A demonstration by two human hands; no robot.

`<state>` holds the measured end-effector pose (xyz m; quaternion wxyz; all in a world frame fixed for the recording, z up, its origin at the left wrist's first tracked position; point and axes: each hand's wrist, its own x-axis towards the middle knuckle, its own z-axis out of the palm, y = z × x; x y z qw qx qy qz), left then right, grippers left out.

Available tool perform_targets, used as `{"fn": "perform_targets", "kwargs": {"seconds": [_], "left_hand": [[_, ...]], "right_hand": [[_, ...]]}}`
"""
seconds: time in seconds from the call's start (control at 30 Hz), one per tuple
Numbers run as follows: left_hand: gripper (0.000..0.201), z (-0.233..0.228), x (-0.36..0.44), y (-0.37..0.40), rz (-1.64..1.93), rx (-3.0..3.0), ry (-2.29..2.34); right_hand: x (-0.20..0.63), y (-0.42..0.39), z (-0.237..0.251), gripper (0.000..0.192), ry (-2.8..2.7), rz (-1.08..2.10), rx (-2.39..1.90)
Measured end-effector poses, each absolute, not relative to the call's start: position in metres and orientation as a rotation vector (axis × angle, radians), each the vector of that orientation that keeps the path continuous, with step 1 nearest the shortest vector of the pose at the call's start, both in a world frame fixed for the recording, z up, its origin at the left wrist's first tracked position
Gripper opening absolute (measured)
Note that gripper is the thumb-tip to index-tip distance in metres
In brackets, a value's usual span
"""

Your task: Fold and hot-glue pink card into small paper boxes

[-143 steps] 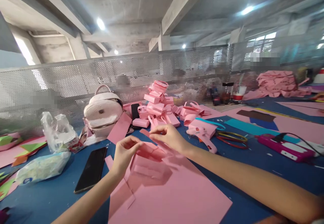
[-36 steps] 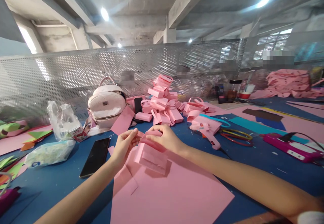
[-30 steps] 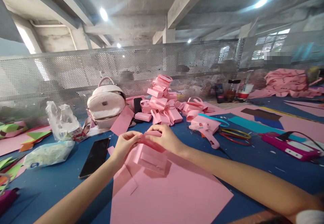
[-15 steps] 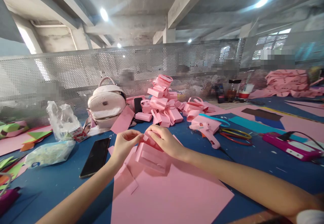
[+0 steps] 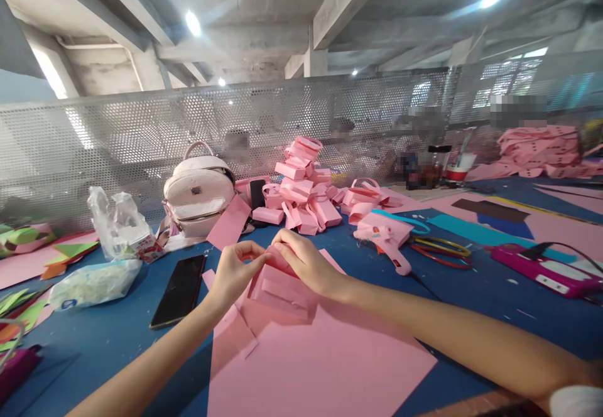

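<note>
Left hand: the left hand [image 5: 234, 270] is curled, fingertips pinching the left end of the folded pink paper piece [image 5: 279, 288].
Right hand: the right hand [image 5: 305, 262] is closed over the piece's top edge, thumb and fingers gripping it.
Paper piece: held just above the large pink sheet [image 5: 325, 360], which lies at the near edge of the blue table [image 5: 94, 348] (the piece's far side is hidden).
Phone: a black phone [image 5: 179, 289] lies flat left of the hands.
Pile: finished pink boxes [image 5: 301, 188] are stacked toward the far edge.
Glue gun: a pink glue gun [image 5: 387, 239] lies right of the hands.
</note>
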<state>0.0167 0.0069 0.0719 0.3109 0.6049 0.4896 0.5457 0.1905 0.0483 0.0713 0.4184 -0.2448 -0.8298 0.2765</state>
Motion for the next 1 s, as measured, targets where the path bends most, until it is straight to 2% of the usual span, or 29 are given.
{"fn": "perform_targets", "kwargs": {"seconds": [0.3,0.8,1.0], "left_hand": [[0.016,0.083,0.005,0.009,1.285,1.702,1.297],[0.031,0.074,0.004,0.011,1.412,1.575,1.182],[0.021,0.072,0.006,0.012,1.36,1.529,1.155]], "right_hand": [[0.19,0.043,0.074,0.019,-2.112,0.683,-0.55],[0.193,0.06,0.079,0.011,-2.068,0.702,-0.578],[0.193,0.061,0.077,0.008,-2.061,0.77,-0.581]]}}
